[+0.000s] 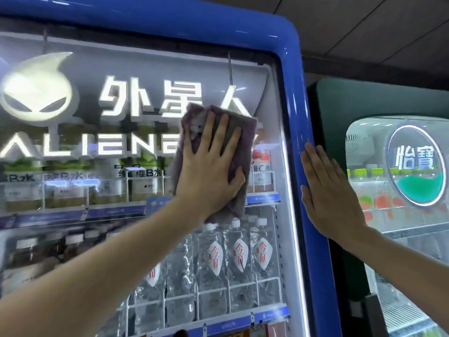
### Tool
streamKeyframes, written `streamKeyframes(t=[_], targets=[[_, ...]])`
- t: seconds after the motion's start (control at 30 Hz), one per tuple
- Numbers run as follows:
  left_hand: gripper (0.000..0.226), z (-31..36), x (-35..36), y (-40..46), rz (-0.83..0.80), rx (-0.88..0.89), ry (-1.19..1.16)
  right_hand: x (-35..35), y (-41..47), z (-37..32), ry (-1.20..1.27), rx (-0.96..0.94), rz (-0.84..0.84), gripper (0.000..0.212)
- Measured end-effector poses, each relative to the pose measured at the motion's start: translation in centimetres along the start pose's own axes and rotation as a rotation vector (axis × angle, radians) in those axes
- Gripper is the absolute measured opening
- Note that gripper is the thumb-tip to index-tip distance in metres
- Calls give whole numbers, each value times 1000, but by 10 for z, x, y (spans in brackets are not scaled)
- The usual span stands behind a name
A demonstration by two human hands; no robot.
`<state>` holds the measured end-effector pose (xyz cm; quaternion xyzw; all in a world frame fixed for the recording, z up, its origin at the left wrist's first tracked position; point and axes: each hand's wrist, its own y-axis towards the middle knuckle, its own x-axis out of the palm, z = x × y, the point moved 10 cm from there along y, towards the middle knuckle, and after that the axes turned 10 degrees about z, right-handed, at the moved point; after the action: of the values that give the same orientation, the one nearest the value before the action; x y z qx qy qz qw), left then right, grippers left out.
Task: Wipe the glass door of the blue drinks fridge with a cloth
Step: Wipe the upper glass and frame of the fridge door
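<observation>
Left hand (209,171), fingers flat, presses the soft, limp cloth (245,132) against the hard, slick glass door (121,239); right hand (328,190), fingers flat, braces the blue frame (295,117) at three o'clock.

Purple cloth (239,132), blue fridge frame (295,117), dark green neighbouring fridge (340,98)

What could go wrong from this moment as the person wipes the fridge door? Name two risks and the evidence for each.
1. The purple cloth is only pressed flat by the left hand, not gripped, so it might slip down the glass door.
2. The right hand rests on the blue frame, possibly leaving smudges.
</observation>
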<state>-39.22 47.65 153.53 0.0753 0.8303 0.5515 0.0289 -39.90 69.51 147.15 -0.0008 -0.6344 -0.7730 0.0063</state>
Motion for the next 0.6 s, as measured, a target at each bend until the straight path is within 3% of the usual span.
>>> streamKeyframes(t=[0.23,0.43,0.6], targets=[[80,24,10,-5,-10,115,-9,2,-2,2,73,2,9,67],[79,15,20,76,-21,33,6,4,-2,4,89,8,-5,67],[79,31,17,42,9,15,-45,5,-3,4,97,7,-8,66]])
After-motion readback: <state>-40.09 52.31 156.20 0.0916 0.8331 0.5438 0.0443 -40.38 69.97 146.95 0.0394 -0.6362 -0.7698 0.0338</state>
